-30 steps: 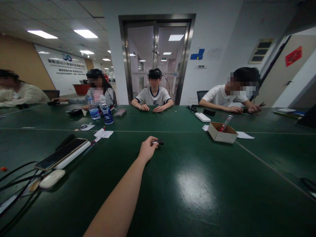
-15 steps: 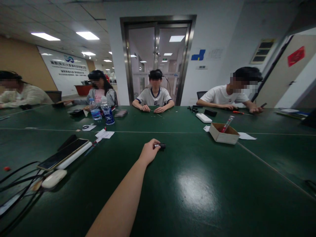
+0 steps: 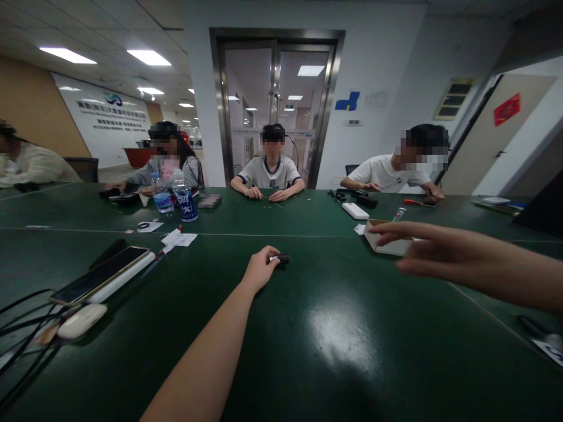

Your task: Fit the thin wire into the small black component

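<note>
Checking the containers first, I see a small open-topped box (image 3: 387, 247) on the green worktop (image 3: 281, 351), towards the right. A clear tube (image 3: 399, 214) sticks up out of it, leaning slightly; the rest of the inside is hidden from me behind the right hand (image 3: 433, 258). Over on the far left side stand two plastic bottles, upright and close together: one with a blue cap (image 3: 162, 200), and one with a dark blue wrap (image 3: 185, 200) just beside it. I cannot tell how full either one is.

Turning to the grip, my left hand (image 3: 261, 271) is closed on a small dark cylinder (image 3: 281, 258) near the middle of the worktop. The fingertips pinch its near end, where a silvery band shows, and the black end pokes out to the right. My right hand is open, fingers stretched to the left and spread apart, with a gap above the thumb. It is blurred and lies across my view of the box, so whether it touches the wall I cannot tell. The cylinder is well apart from it. Near the box, on its far side, lies a white block (image 3: 355, 211).
</note>
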A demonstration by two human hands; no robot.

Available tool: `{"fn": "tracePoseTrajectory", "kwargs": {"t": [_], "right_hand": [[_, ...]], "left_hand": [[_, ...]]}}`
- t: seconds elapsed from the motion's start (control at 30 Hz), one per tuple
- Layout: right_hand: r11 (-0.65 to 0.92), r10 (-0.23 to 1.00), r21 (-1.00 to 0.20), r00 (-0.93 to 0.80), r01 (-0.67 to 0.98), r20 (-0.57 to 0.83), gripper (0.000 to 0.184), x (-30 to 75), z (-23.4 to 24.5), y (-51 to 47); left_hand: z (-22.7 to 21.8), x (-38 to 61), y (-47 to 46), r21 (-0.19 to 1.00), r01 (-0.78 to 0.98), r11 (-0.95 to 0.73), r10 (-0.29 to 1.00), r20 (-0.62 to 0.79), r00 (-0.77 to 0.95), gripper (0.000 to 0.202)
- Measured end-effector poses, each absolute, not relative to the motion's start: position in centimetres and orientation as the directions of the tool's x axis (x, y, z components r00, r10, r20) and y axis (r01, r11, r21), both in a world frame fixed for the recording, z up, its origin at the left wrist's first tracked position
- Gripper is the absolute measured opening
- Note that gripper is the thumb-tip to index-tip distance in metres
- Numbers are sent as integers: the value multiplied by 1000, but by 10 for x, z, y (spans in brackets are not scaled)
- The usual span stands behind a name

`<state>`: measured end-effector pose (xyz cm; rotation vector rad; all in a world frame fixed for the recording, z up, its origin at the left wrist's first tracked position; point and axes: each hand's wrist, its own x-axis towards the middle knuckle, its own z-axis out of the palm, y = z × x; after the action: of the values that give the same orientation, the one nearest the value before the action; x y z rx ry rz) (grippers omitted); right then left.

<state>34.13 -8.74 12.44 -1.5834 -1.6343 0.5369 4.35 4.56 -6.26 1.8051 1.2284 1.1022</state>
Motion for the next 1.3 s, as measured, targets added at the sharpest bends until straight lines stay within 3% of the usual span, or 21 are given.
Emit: {"fn": "tracePoseTrajectory", "kwargs": {"t": [0.1, 0.27, 0.33, 0.4, 0.47, 0.67, 0.9, 1.3], "right_hand": [[107, 947, -811, -307, 575, -92, 47, 295, 101, -33], [-136, 936, -944, -272, 299, -221, 58, 227, 1, 51], [-166, 949, -973, -244, 157, -202, 42, 209, -30, 64], [-104, 975, -995, -198, 8, -104, 23, 199, -49, 67], [-32, 986, -996, -165, -89, -17, 15, 196, -58, 66], [-18, 983, -961, -179, -275, 33, 28, 207, -61, 60], [-37, 979, -920, -200, -391, 46, 33, 210, -60, 59], [-36, 966, -915, -249, -403, 71, 37, 213, -61, 59]], "left_hand": [[-66, 43, 50, 895, 287, -343, 936, 300, 183, 19], [-70, 42, 60, 921, 143, -363, 930, 349, 111, 20], [-69, 41, 62, 928, 123, -351, 935, 340, 104, 18], [-68, 40, 62, 932, 126, -339, 939, 328, 103, 17], [-67, 40, 62, 937, 133, -324, 945, 313, 98, 17], [-71, 40, 64, 969, 44, -242, 967, 237, 94, 28], [-62, 40, 61, 981, -141, -130, 983, 146, 113, 22], [-55, 40, 57, 993, -83, -86, 995, 90, 52, 13]]}}
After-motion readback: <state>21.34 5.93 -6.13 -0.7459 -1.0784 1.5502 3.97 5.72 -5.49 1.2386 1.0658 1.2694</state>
